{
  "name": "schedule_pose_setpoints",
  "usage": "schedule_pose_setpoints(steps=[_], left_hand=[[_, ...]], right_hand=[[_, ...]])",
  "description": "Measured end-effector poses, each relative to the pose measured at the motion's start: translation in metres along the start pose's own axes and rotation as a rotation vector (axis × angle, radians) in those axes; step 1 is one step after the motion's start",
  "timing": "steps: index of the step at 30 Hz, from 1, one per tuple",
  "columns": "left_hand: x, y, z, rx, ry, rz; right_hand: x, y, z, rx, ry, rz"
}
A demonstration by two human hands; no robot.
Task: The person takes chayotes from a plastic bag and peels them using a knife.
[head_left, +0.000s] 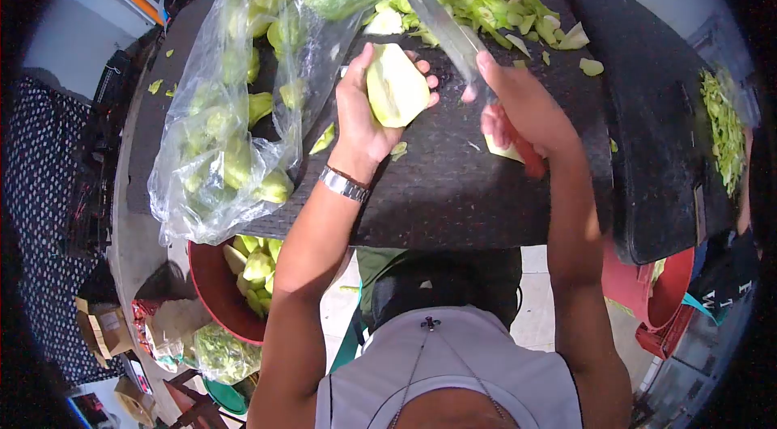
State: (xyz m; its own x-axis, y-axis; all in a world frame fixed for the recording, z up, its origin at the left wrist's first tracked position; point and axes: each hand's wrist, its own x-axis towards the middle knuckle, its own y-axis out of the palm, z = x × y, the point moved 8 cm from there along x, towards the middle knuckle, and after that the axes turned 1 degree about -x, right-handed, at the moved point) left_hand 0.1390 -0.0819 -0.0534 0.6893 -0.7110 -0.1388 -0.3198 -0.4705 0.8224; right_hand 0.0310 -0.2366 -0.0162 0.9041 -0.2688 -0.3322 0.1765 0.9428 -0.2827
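1. The pale gourd piece (396,87), near 12 o'clock in the view, sits in the left hand (362,125), its fingers curled behind and around it.
2. The right hand (530,105), at 2 o'clock, has its fingers wrapped around the handle of the knife (441,24); the blade points to 11 o'clock, apart from the gourd piece.
3. For good blade work, I would keep the left fingertips low behind the gourd piece (they peep past its 3 o'clock edge, facing the knife), use short, shallow strokes and turn the piece rather than the wrist. Its surface is probably slippery.
4. At 10 o'clock, a clear plastic bag (180,155) on the table (453,194) holds whole green gourds (237,163).
5. At 8 o'clock, below the table edge, a red tub (204,283) contains pale cut pieces (259,267).
6. Just beyond it, towards 7 o'clock, a smaller clear bag (222,352) holds something green, too blurred to name.
7. Near 4 o'clock stands a red container (676,291), its contents mostly hidden.
8. Loose parings (486,4) heap at 1 o'clock, directly on the table.
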Motion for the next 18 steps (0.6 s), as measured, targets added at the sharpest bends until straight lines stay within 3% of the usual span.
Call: schedule_pose_setpoints(steps=[3, 5, 8, 18], left_hand=[[0.001, 0.001, -0.002, 0.0, 0.042, 0.025], [-0.003, 0.004, -0.004, 0.007, 0.05, 0.044], [-0.007, -0.003, -0.01, -0.032, 0.128, -0.131], [-0.008, 0.001, -0.008, 0.055, 0.125, -0.112]], right_hand=[[-0.025, 0.026, -0.006, 0.115, -0.023, 0.032], [-0.041, 0.035, -0.014, 0.076, -0.035, -0.007], [-0.063, 0.049, -0.016, 0.011, -0.045, -0.011], [-0.082, 0.057, -0.029, -0.075, 0.038, -0.018]])
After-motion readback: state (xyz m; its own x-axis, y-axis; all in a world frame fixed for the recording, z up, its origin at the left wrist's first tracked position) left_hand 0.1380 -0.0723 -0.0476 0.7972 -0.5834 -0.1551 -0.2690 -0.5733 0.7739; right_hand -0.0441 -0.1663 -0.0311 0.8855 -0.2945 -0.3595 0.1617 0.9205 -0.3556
